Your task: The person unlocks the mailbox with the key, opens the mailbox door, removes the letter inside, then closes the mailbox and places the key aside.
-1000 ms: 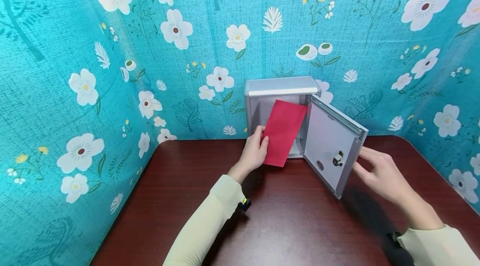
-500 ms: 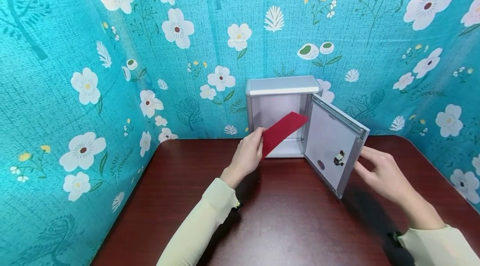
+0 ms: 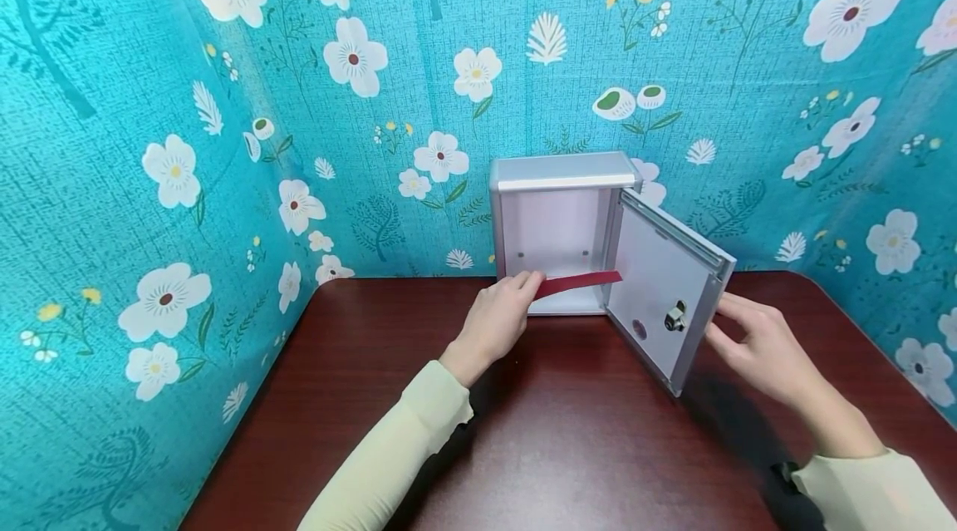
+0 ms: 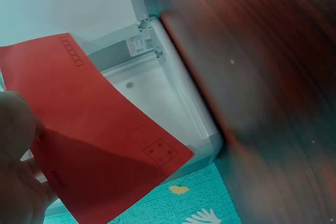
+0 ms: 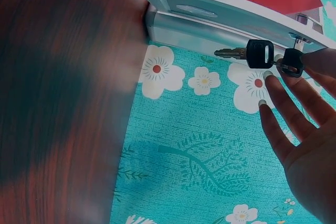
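My left hand (image 3: 497,319) pinches a red envelope (image 3: 579,282) by one edge, in front of the open mailbox. The envelope looks nearly edge-on in the head view; its printed face (image 4: 100,124) shows in the left wrist view. The silver metal mailbox (image 3: 566,171) stands upright, its door (image 3: 658,282) swung out to the right. At the door's outer side, my right hand (image 3: 770,348) pinches a black-headed key (image 5: 292,62) at the lock. A second black-headed key (image 5: 260,54) hangs beside it. The door hides my right fingertips in the head view.
The mailbox stands at the back of a dark red-brown wooden table (image 3: 568,448). Behind it and to the left hangs a turquoise flowered cloth (image 3: 404,107). On the door's inner face sits a lock cam (image 3: 676,317).
The envelope has tilted from nearly upright and face-on to nearly flat and edge-on, its far end dropping. My left hand has turned over and shifted slightly. My right hand and the door stay put.
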Demonstrator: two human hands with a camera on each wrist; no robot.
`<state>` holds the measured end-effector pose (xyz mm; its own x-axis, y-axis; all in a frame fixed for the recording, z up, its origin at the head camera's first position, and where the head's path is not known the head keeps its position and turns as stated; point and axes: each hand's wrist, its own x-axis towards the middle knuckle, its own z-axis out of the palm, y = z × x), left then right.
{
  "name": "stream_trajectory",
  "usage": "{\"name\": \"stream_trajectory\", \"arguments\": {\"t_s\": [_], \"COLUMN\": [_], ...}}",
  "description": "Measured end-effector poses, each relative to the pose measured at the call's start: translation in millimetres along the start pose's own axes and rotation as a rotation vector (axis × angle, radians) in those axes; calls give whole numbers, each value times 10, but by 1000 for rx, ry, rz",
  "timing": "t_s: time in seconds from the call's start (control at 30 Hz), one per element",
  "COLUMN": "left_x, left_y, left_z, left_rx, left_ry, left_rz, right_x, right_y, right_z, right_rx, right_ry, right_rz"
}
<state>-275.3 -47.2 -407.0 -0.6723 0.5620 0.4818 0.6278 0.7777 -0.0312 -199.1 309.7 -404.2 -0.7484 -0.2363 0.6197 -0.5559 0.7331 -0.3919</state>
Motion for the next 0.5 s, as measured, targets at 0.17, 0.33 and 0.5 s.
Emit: {"name": "stream_trajectory", "arguments": {"t_s": [0.17,0.33,0.5], "left_x": [-30,-68,-101], "left_y": [3,-1,-5], "left_z": [59,136,217], "left_rx": [69,113,125], "left_ry": [-49,-78,-110], "left_rz": [27,65,87], "right_x": [5,-5,-13], "right_y": [3,-3,-3], "right_z": [3,2,2], "right_rx": [4,0,3], "right_ry": [10,1,-8], "right_rz": [0,4,11]}}
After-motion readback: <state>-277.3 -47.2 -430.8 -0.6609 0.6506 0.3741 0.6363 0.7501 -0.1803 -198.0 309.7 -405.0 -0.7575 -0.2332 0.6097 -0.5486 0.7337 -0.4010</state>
